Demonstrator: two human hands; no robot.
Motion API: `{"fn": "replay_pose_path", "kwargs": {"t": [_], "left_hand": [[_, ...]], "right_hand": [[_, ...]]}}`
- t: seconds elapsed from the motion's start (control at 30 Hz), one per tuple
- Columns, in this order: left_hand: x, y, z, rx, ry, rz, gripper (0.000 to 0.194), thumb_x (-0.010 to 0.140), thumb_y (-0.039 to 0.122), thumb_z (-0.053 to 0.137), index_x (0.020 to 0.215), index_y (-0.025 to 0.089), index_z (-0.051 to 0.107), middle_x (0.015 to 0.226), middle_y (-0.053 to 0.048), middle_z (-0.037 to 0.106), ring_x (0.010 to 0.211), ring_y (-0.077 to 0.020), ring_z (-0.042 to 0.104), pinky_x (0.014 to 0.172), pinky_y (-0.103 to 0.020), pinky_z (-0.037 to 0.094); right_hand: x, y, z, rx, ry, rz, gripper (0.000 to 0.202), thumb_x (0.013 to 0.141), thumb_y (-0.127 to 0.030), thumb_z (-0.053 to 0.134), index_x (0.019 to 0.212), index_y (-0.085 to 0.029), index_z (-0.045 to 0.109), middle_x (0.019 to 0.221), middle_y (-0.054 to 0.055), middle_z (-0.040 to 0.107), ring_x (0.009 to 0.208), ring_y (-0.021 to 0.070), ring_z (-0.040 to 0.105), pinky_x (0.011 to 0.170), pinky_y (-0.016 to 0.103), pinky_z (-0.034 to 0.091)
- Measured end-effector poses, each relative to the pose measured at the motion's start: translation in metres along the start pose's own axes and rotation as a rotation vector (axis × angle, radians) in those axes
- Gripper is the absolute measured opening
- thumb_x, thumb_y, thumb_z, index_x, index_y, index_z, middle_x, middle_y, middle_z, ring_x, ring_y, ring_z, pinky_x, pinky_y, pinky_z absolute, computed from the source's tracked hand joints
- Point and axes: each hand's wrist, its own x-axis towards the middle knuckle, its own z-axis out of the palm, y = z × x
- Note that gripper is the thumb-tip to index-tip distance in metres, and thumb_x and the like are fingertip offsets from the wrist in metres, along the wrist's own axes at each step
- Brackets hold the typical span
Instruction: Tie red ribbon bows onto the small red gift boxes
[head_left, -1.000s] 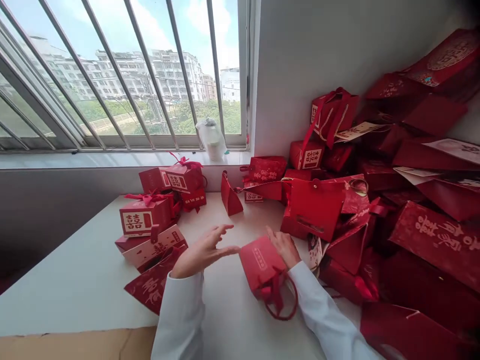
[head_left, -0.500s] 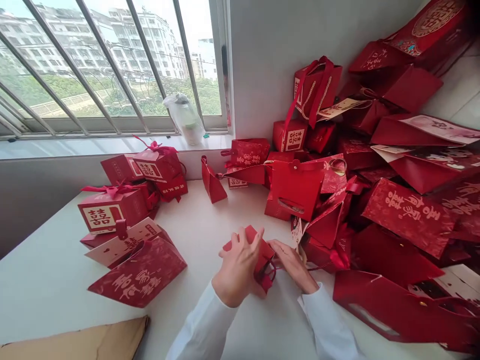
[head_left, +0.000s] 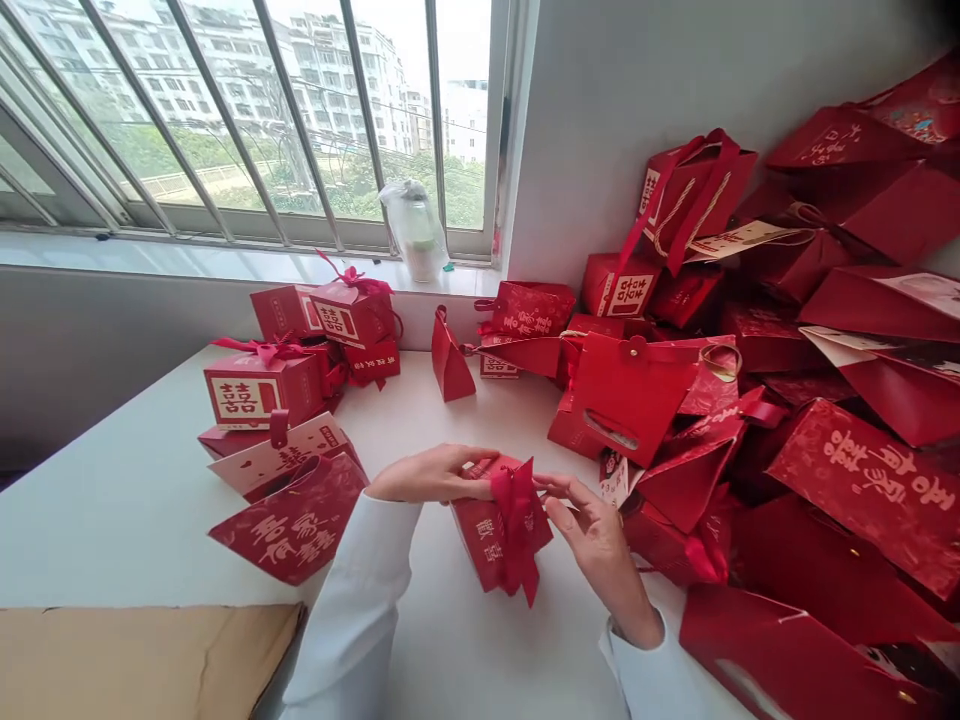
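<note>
A small red box [head_left: 480,535] with pale characters and a magenta ribbon [head_left: 517,510] tied on it stands on the white table [head_left: 442,640], between my two hands. My left hand [head_left: 442,474] lies over the box's upper left part, fingers closed on its top edge beside the ribbon. At the box's right side, my right hand [head_left: 589,525] has its thumb and fingers bent near the ribbon and the upper corner. Whether something thin is pinched between those fingertips is too small to tell.
Red boxes [head_left: 262,385] and a folded red bag [head_left: 292,520] stand on the left. Many red gift bags [head_left: 630,390] are heaped along the right. Brown cardboard [head_left: 135,660] lies front left. A bagged cup [head_left: 418,235] stands on the window sill [head_left: 247,280].
The box has been turned, so its ribbon and lettering now show. My left hand has swung to its upper left side, and my right hand's fingers have bent. The view has shifted left.
</note>
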Motion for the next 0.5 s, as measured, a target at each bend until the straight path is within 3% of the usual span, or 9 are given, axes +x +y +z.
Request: {"fn": "replay_pose_path", "kwargs": {"t": [0.1, 0.27, 0.5], "left_hand": [[0.005, -0.004, 0.002, -0.085, -0.115, -0.023, 0.048, 0.080, 0.058, 0.042, 0.096, 0.019, 0.066, 0.082, -0.001, 0.065, 0.069, -0.0140, 0.054, 0.059, -0.021, 0.040], [0.013, -0.013, 0.006, 0.042, -0.028, -0.007, 0.043, 0.085, 0.051, 0.038, 0.082, 0.016, 0.063, 0.072, 0.001, 0.059, 0.064, -0.0121, 0.045, 0.057, -0.021, 0.034], [0.006, -0.009, -0.001, 0.034, 0.097, 0.049, 0.038, 0.089, 0.042, 0.037, 0.102, 0.018, 0.062, 0.088, -0.003, 0.064, 0.077, -0.0151, 0.053, 0.068, -0.023, 0.039]], "right_hand": [[0.003, 0.001, 0.001, 0.027, 0.009, -0.009, 0.038, 0.087, -0.043, 0.052, 0.118, -0.022, 0.056, 0.115, 0.009, 0.062, 0.104, 0.0211, 0.059, 0.085, 0.033, 0.051], [0.003, 0.007, 0.004, -0.060, 0.053, 0.016, 0.036, 0.088, -0.036, 0.049, 0.122, -0.024, 0.051, 0.120, 0.009, 0.057, 0.104, 0.0206, 0.057, 0.083, 0.034, 0.052], [0.007, -0.014, 0.006, -0.460, -0.061, -0.208, 0.030, 0.086, -0.016, 0.046, 0.108, -0.029, 0.061, 0.105, 0.005, 0.054, 0.092, 0.0176, 0.056, 0.080, 0.033, 0.049]]}}
